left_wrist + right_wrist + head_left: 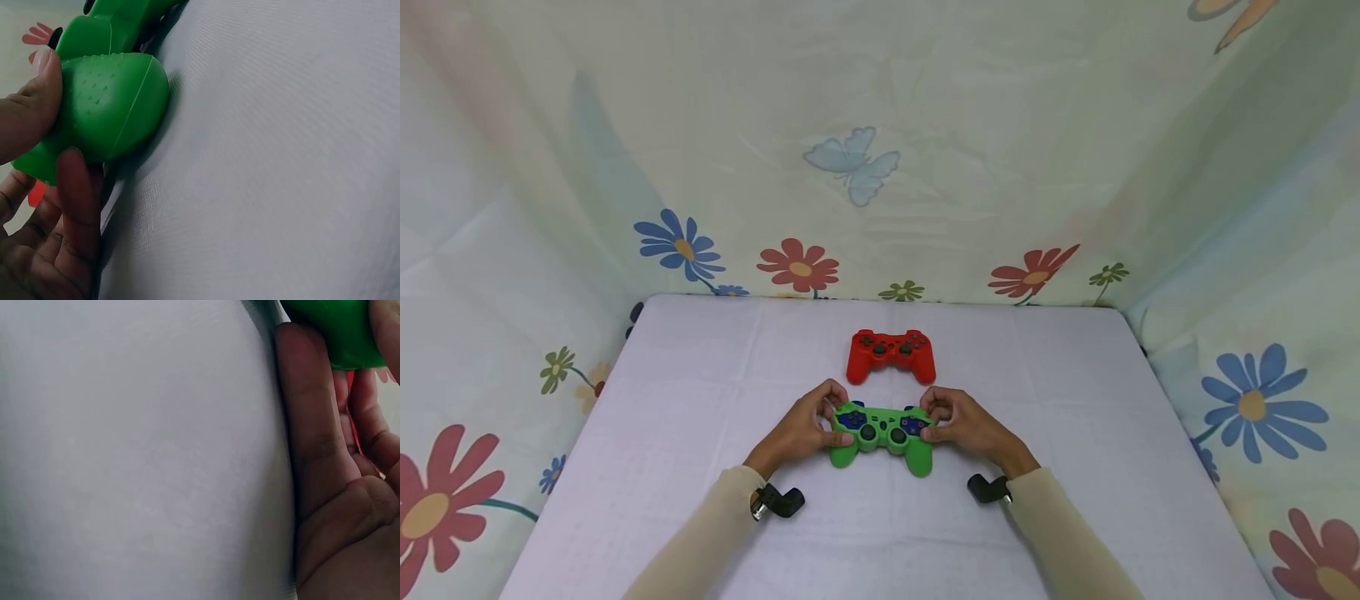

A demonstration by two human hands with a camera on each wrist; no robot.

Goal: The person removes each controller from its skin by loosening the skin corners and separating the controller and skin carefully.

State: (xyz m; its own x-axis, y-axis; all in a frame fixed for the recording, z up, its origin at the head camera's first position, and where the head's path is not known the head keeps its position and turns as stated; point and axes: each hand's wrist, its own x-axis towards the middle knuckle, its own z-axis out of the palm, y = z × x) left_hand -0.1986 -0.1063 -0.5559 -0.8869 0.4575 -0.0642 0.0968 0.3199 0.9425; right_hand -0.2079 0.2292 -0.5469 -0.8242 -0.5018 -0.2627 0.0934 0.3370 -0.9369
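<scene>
A green game controller [887, 421] with dark blue button areas and two black thumbsticks lies low over the white tabletop, its two grips pointing toward the person. The left hand [807, 423] holds its left end, thumb on the front face and fingers round the back edge. At the other end, the right hand [961, 423] pinches the controller the same way. In the left wrist view the dotted grip of the green controller [106, 103] sits between thumb and fingers. Only a corner of the controller [344, 331] shows in the right wrist view.
Just beyond the hands, a red game controller [891, 354] rests on the white-covered table [1037, 358]. A curtain [955, 192] printed with flowers and a butterfly hangs behind the table and along both sides. Black wrist cameras sit on both wrists.
</scene>
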